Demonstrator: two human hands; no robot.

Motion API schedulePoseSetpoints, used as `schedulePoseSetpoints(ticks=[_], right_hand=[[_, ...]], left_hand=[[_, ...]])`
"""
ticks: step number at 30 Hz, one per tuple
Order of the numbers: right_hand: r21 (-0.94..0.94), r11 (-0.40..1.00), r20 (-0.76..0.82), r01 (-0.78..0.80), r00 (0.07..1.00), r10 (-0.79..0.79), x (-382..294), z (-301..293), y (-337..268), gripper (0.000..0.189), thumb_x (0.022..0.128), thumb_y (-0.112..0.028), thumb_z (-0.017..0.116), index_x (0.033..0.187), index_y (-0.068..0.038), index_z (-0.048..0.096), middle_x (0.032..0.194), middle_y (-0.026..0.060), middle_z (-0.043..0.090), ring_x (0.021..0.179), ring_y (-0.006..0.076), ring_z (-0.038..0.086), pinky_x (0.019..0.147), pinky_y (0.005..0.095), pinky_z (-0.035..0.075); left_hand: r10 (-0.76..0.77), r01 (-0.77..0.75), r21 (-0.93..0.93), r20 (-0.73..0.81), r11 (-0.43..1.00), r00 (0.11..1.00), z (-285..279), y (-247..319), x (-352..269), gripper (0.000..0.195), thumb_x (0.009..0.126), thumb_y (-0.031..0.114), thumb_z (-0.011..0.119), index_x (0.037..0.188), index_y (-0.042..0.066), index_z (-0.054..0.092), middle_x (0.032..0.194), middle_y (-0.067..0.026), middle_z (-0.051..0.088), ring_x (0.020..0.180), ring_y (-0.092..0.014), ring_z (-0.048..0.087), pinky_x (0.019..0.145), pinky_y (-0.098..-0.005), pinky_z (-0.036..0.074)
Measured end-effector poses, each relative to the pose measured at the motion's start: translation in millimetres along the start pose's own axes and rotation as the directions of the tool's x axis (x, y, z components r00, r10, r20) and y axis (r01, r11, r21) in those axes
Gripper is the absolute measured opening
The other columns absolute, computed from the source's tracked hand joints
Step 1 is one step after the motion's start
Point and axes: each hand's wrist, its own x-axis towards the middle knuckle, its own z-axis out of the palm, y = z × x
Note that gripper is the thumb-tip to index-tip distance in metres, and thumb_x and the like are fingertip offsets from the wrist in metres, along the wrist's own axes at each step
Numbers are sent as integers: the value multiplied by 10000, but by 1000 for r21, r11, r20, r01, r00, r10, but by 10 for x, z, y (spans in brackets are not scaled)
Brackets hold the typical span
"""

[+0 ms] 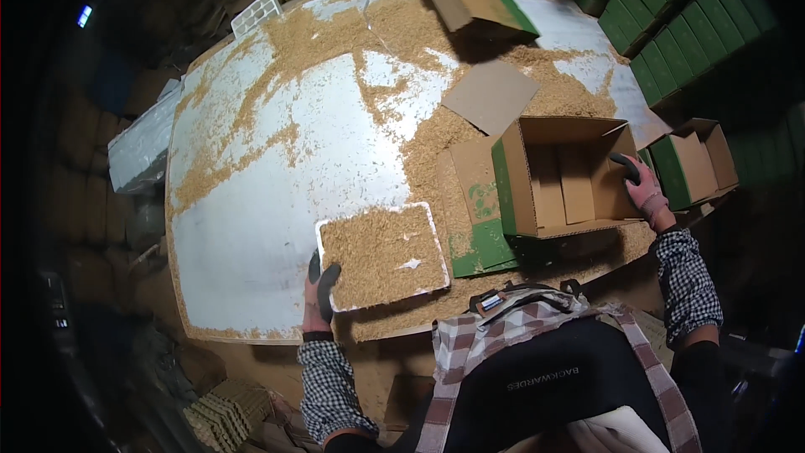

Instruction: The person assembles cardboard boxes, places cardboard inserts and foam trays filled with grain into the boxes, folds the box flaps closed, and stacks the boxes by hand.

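Observation:
My left hand [321, 292], in a pink glove with dark fingertips, grips the left edge of a white tray [430, 214] filled with wood shavings; small white bits show through the shavings. My right hand [640, 185], gloved the same way, holds the right wall of an open cardboard box [512, 182] with a green side. The box is tilted, its opening facing me, with a cardboard piece inside. Under and beside it lies a flat green and brown cardboard piece [487, 248]. A loose cardboard sheet [492, 95] rests on shavings behind the box.
Wood shavings [339, 31] cover parts of the white tabletop [251, 264]. Across the table, a co-worker's hand is at another green and brown box [471, 0]. A smaller open box [688, 163] stands at right, near stacked green boxes [682, 47]. A white compartment tray [256, 14] lies at the far edge.

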Motion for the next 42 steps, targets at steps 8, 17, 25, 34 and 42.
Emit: schedulePoseSetpoints(ticks=[8, 17, 25, 34, 42], right_hand=[[65, 994, 7, 82, 997, -83, -113, -80, 173, 688, 777, -12, 544, 1417, -188, 367, 1306, 256, 461, 1157, 427, 490, 985, 416, 425], [584, 812, 296, -21, 936, -189, -250, -185, 373, 712, 859, -92, 594, 1473, -93, 233, 1440, 223, 347, 1302, 322, 395, 1063, 393, 362], [514, 828, 222, 224, 898, -380, 28, -361, 472, 897, 751, -86, 641, 1494, -64, 138, 1450, 226, 353, 1327, 310, 384, 1094, 347, 312], [396, 917, 119, 38, 989, -92, -176, -431, 554, 731, 775, -38, 575, 1447, -91, 291, 1428, 218, 385, 1311, 365, 394, 1069, 366, 346], [497, 867, 8, -41, 999, 43, -242, -186, 289, 549, 837, -74, 527, 1380, -48, 448, 1400, 92, 479, 1311, 205, 411, 1087, 307, 281]], left_hand=[[-47, -8, -494, -100, 870, 994, 710, 726, -975, 494, 920, 297, 480, 1320, 8, 462, 1243, -167, 564, 1098, -267, 584, 936, -389, 491], [700, -828, 302, 442, 472, 561, 3175, 1290, -417, 446, 930, 134, 567, 1335, 4, 430, 1318, -149, 496, 1211, -243, 507, 989, -379, 443], [-126, 41, 320, 249, 947, 960, 3581, 1709, -306, 383, 906, 280, 606, 1206, 48, 549, 840, -67, 627, 798, -197, 615, 752, -317, 500], [479, -442, 521, 72, 730, 875, 3646, 1701, 962, 240, 854, 166, 623, 1047, 26, 651, 888, -155, 688, 811, -259, 678, 738, -329, 514], [-53, -32, 817, 77, 576, 996, 3322, 597, 3055, 681, 718, 398, 749, 1231, 8, 530, 1147, -144, 614, 1041, -253, 575, 879, -399, 458]])
